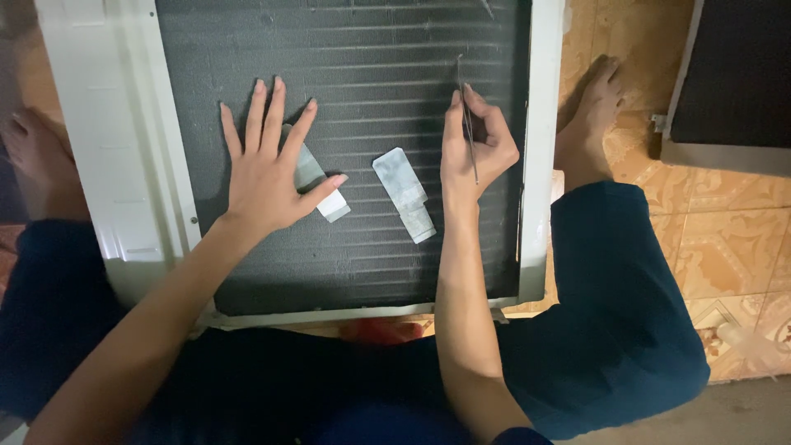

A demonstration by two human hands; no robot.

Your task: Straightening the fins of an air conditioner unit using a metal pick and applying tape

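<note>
A white-framed unit (115,165) with a dark finned coil face (362,74) lies in front of me between my knees. My left hand (268,169) rests flat on the fins with fingers spread, partly covering a small grey-and-white flat piece (323,191). My right hand (474,148) pinches a thin metal tool (467,115) that points up across the fins. A second grey flat piece (404,194) lies on the coil between my hands.
My bare feet (589,115) rest on patterned orange floor tiles (725,239) on either side of the unit. Another dark finned panel in a pale frame (733,82) lies at the upper right. Something red (379,331) shows under the unit's near edge.
</note>
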